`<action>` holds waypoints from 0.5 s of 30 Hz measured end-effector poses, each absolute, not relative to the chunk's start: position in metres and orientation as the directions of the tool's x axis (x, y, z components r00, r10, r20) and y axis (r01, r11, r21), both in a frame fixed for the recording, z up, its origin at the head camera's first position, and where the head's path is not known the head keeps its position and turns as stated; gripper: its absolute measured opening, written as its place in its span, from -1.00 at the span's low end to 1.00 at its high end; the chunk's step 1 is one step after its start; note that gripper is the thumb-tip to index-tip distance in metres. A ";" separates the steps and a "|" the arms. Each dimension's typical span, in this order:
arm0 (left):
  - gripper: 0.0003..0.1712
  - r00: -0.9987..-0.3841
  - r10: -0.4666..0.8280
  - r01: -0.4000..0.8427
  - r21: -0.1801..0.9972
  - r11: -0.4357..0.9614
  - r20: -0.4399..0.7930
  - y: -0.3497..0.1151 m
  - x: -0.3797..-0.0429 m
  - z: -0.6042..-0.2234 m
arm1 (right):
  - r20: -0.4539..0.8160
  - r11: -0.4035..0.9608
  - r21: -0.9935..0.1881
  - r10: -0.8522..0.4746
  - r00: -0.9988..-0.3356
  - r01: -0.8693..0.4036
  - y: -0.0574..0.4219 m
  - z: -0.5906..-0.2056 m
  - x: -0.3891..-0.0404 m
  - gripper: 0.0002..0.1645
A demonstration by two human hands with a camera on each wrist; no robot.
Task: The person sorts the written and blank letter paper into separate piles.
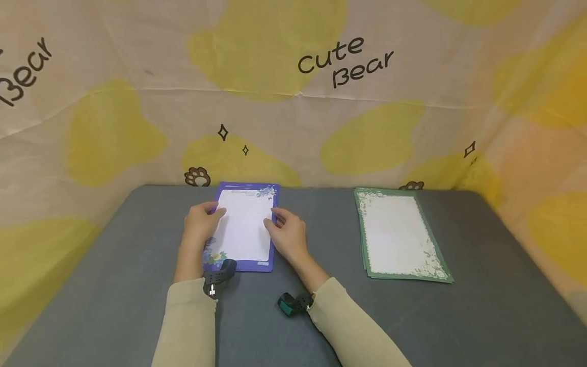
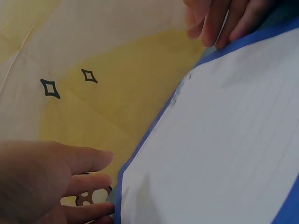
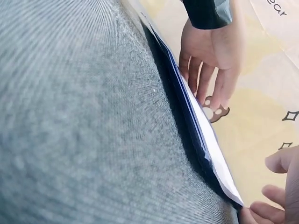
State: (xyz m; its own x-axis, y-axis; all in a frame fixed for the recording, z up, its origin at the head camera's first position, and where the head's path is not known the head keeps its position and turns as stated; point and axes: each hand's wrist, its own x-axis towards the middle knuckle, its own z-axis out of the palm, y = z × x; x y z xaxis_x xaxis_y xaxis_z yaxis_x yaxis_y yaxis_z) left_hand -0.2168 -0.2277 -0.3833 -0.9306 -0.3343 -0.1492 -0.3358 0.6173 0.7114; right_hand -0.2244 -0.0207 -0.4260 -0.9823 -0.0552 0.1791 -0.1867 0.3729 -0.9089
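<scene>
A small stack of purple-bordered paper sheets [image 1: 245,232] with blue flowers in its corners lies on the table's left part. At its left edge is my left hand [image 1: 201,221], fingers fairly straight against the side and thumb lifted apart from them. My right hand [image 1: 290,235] is at the opposite edge. In the right wrist view, the fingertips of the right hand [image 3: 275,200] meet the near end of the stack's edge [image 3: 198,130], with the thumb held away. Layered sheet edges show there. The left wrist view shows both hands along the purple border.
A second stack of sheets, green-bordered with white flowers [image 1: 394,234], lies to the right, its sheets slightly uneven. The grey table [image 1: 316,214] ends at a cloth backdrop [image 1: 284,117] with yellow patches and lettering. Dark wrist devices [image 1: 295,304] are strapped at both cuffs.
</scene>
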 end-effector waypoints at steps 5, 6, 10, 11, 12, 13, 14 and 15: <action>-0.34 -0.941 -0.299 -0.314 0.730 0.607 -0.156 -0.222 -0.220 -0.382 | 0.189 0.384 -0.902 -0.059 -0.980 -0.197 -0.016 -0.426 -0.225 -0.57; -0.35 -0.940 -0.302 -0.317 0.735 0.599 -0.158 -0.222 -0.220 -0.382 | 0.187 0.387 -0.900 -0.068 -0.980 -0.198 -0.016 -0.427 -0.225 -0.58; -0.37 -0.935 -0.327 -0.316 0.740 0.594 -0.136 -0.222 -0.217 -0.384 | 0.165 0.405 -0.892 -0.120 -0.979 -0.200 -0.015 -0.427 -0.223 -0.55; -0.37 -0.935 -0.330 -0.314 0.733 0.603 -0.129 -0.221 -0.216 -0.384 | 0.161 0.409 -0.890 -0.132 -0.978 -0.201 -0.015 -0.427 -0.223 -0.53; -0.36 -0.936 -0.329 -0.312 0.727 0.612 -0.125 -0.220 -0.216 -0.385 | 0.152 0.408 -0.891 -0.145 -0.978 -0.199 -0.014 -0.426 -0.222 -0.51; -0.36 -0.938 -0.325 -0.309 0.720 0.622 -0.122 -0.219 -0.215 -0.384 | 0.145 0.408 -0.891 -0.156 -0.977 -0.198 -0.013 -0.426 -0.222 -0.48; -0.35 -0.940 -0.321 -0.305 0.709 0.635 -0.117 -0.216 -0.215 -0.384 | 0.131 0.416 -0.889 -0.172 -0.976 -0.193 -0.010 -0.426 -0.222 -0.45; -0.35 -0.942 -0.316 -0.302 0.699 0.649 -0.114 -0.212 -0.215 -0.383 | 0.123 0.431 -0.881 -0.194 -0.973 -0.197 -0.007 -0.424 -0.222 -0.42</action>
